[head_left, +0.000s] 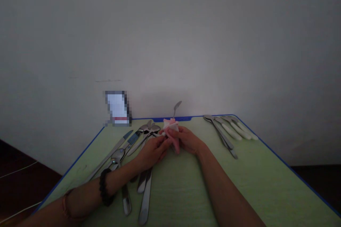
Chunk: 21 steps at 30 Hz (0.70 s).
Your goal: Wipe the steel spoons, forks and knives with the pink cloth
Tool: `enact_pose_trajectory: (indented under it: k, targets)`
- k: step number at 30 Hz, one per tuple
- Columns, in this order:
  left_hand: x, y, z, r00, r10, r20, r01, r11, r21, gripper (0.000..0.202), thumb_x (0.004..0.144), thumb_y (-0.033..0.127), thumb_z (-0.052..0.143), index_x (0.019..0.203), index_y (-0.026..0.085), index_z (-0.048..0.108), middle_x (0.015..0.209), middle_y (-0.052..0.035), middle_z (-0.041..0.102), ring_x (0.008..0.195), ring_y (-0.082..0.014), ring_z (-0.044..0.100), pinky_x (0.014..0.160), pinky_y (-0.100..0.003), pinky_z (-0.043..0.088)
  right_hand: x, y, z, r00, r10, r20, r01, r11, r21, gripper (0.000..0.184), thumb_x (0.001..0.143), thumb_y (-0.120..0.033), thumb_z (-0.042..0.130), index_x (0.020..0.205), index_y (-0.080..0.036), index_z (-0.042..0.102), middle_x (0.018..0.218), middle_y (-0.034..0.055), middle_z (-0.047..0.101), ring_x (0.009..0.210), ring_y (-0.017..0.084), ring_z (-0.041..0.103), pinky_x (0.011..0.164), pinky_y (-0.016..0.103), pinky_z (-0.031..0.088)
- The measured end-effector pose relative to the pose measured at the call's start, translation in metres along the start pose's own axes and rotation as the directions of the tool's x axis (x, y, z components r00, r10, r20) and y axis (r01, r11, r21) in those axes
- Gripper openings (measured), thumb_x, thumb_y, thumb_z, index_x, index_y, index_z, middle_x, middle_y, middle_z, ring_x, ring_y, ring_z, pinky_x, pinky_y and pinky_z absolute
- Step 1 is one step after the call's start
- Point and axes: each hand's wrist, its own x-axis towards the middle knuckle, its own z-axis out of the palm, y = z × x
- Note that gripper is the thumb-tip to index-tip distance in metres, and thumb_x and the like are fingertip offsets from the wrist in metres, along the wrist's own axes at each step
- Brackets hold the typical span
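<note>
In front of me, near the table's far edge, a metal spoon (pixel 177 105) stands up out of a folded pink cloth (pixel 174 143), its bowl to the top. My right hand (pixel 185 138) is closed on the cloth around the spoon, thumb across the front. My left hand (pixel 154 150) is closed at the cloth's lower left, where the spoon's handle is hidden among fingers and fabric. Beside and beneath the left forearm lie several loose metal spoons (pixel 118 154) and a table knife (pixel 113 151).
On the right of the green table (pixel 247 181) lie dark metal cutlery (pixel 222 134) and several pieces with white handles (pixel 231 131). A blurred-out device with a lit screen (pixel 117 108) leans at the back left. A pale wall rises behind the blue table edge.
</note>
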Motion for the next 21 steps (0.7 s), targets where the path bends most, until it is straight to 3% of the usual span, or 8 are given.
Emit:
enact_pose_trajectory:
  k: [3, 7, 12, 16, 21]
  targets:
    - [0.0, 0.0, 0.0, 1.0, 0.009, -0.016, -0.009, 0.999, 0.038, 0.045, 0.088, 0.06, 0.038, 0.07, 0.02, 0.048, 0.049, 0.0067, 0.041, 0.041, -0.0091, 0.034, 0.043, -0.023, 0.028, 0.001, -0.001, 0.002, 0.999, -0.014, -0.042, 0.015, 0.999, 0.032, 0.036, 0.066, -0.044, 0.079, 0.086, -0.014, 0.074, 0.074, 0.0043, 0.07, 0.071, 0.014, 0.062, 0.068, 0.024, 0.047]
    - [-0.003, 0.003, 0.0, 0.999, 0.052, 0.009, -0.053, 0.988, 0.144, 0.04, 0.088, 0.053, 0.04, 0.063, 0.021, 0.043, 0.05, 0.0055, 0.044, 0.045, -0.0097, 0.038, 0.046, -0.023, 0.029, 0.007, 0.001, 0.001, 0.976, -0.052, -0.214, 0.073, 0.993, 0.091, 0.035, 0.064, -0.043, 0.08, 0.079, -0.014, 0.073, 0.075, 0.0055, 0.072, 0.067, 0.014, 0.062, 0.066, 0.025, 0.048]
    - [-0.005, 0.008, 0.0, 0.998, 0.052, 0.042, -0.059, 0.981, 0.183, 0.041, 0.09, 0.049, 0.036, 0.06, 0.021, 0.041, 0.05, 0.0054, 0.043, 0.046, -0.0104, 0.039, 0.049, -0.024, 0.031, 0.014, 0.001, -0.005, 0.906, -0.09, -0.413, 0.174, 0.97, 0.17, 0.031, 0.064, -0.043, 0.081, 0.077, -0.016, 0.072, 0.077, 0.0052, 0.073, 0.067, 0.015, 0.063, 0.066, 0.026, 0.051]
    - [-0.004, 0.007, 0.0, 0.998, 0.042, 0.038, -0.048, 0.982, 0.182, 0.042, 0.089, 0.049, 0.035, 0.059, 0.021, 0.042, 0.05, 0.0051, 0.043, 0.047, -0.0107, 0.039, 0.05, -0.024, 0.032, 0.017, 0.001, -0.009, 0.845, -0.137, -0.517, 0.278, 0.938, 0.205, 0.027, 0.067, -0.041, 0.08, 0.076, -0.017, 0.07, 0.079, 0.0053, 0.073, 0.07, 0.017, 0.065, 0.066, 0.028, 0.053]
    - [-0.003, 0.008, -0.001, 0.999, 0.01, 0.049, -0.017, 0.988, 0.156, 0.044, 0.089, 0.051, 0.034, 0.057, 0.021, 0.041, 0.048, 0.0056, 0.042, 0.045, -0.0102, 0.037, 0.049, -0.024, 0.031, 0.022, 0.003, -0.011, 0.773, -0.176, -0.61, 0.413, 0.869, 0.272, 0.024, 0.073, -0.038, 0.076, 0.08, -0.016, 0.069, 0.074, 0.0017, 0.072, 0.063, 0.012, 0.063, 0.061, 0.022, 0.053]
